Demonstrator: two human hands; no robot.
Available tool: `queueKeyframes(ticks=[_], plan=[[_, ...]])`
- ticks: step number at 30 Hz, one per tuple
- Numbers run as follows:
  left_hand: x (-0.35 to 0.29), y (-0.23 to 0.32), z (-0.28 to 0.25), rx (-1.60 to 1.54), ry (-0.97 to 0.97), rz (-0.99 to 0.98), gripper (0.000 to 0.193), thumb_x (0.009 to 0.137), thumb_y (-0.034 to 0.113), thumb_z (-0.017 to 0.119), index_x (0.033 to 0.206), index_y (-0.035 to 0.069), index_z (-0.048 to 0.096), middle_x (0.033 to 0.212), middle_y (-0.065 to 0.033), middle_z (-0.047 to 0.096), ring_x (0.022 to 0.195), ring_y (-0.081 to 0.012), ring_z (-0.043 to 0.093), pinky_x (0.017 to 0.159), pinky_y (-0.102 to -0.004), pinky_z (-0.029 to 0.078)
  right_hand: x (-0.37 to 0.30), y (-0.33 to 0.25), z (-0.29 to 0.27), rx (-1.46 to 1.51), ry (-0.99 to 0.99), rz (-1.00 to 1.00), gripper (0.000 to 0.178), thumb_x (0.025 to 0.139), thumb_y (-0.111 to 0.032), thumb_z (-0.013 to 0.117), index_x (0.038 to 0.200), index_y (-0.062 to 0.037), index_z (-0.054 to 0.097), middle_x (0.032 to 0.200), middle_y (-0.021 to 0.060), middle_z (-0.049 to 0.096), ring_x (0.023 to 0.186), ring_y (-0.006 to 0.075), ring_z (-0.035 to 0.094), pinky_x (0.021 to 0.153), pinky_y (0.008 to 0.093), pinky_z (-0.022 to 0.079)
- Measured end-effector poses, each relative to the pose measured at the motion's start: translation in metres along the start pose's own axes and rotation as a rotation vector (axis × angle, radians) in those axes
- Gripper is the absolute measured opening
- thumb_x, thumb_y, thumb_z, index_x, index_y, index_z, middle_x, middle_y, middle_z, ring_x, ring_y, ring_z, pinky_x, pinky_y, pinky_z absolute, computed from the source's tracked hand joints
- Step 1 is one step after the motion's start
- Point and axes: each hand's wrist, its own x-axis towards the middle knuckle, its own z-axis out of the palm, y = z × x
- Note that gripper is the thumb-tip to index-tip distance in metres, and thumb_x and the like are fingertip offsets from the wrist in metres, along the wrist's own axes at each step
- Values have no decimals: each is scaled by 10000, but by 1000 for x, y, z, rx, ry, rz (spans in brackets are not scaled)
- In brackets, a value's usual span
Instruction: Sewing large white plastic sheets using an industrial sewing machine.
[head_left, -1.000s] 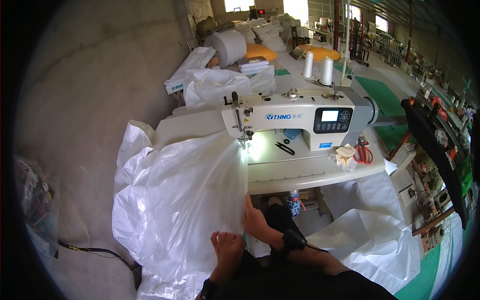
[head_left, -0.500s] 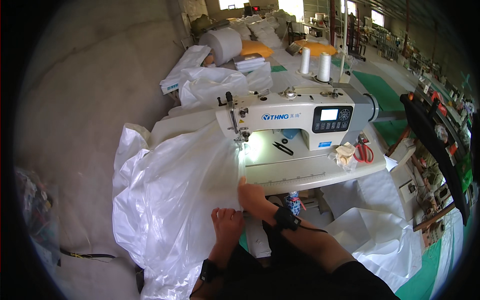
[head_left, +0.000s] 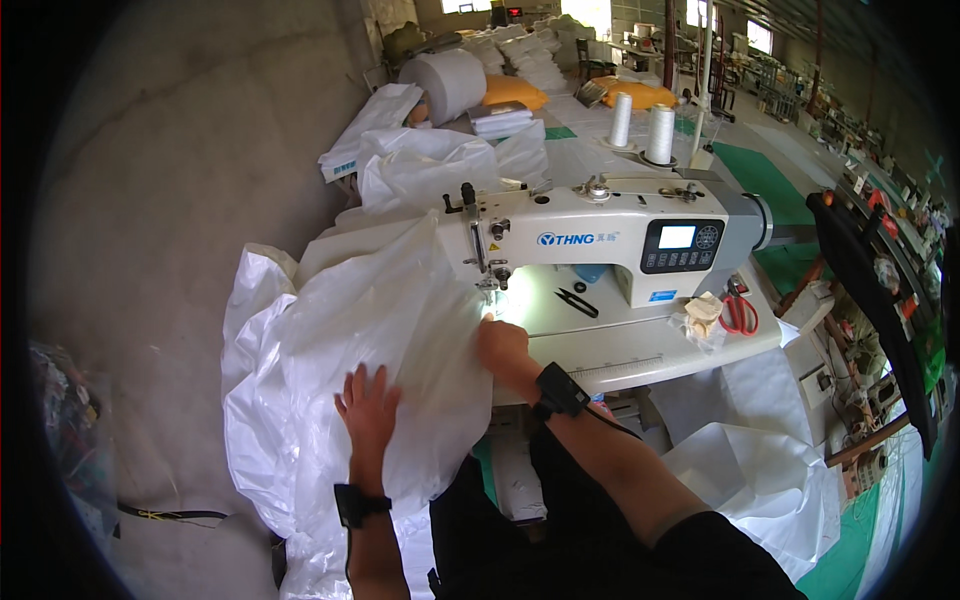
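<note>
Moved since the earlier frame: right hand, upward, to just below the presser foot; left hand, up and leftward. Sheet: left and centre of frame, right edge at the machine. Left hand: fingers spread wide over the sheet. Right hand: curled at that edge; grip cannot be told. Handling, as judged: edge straight, sheet slack, fingertips clear of the presser foot.

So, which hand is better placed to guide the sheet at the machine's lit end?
Probably the right hand: it is at the sheet's edge, close to the machine's lit end. The left hand is farther off, fingers spread over the sheet.
</note>
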Motion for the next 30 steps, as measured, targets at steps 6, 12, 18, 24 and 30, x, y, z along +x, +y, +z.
queueKeyframes(ticks=[6,12,18,24,30], plan=[[46,-49,10,55,-261,-71,559,856,534,482,1336,251,455,1443,-71,336,1342,-331,263,1022,-675,97,-51,-16,-14,1484,-487,410,242,805,-211,672,929,-24,584,637,37,558,462,99,496,381,250,365],[95,-50,25,27,-312,-70,630,863,598,410,1377,235,403,1481,-73,277,1375,-326,195,1047,-648,72,-153,-59,62,1711,-883,532,235,837,-279,651,914,-71,572,634,-17,472,450,66,385,417,234,283],[117,-70,31,78,-359,-112,673,864,618,383,1409,228,338,1497,-62,243,1383,-315,176,1047,-651,84,-186,-54,110,1264,-854,806,381,849,-351,606,1044,-25,574,782,79,576,711,152,551,620,291,449],[122,-77,37,71,-326,-142,668,864,618,378,1400,220,362,1490,-62,263,1385,-301,182,1066,-623,72,-205,-66,47,1283,-879,201,582,850,-504,542,1205,-43,530,1079,124,587,966,306,580,834,409,451],[118,-65,35,52,-340,-124,656,866,611,370,1395,223,373,1497,-50,246,1385,-287,185,1079,-599,66,-147,-52,64,1806,-666,938,544,832,-373,613,1243,-45,471,1114,116,560,910,276,593,781,383,486]])
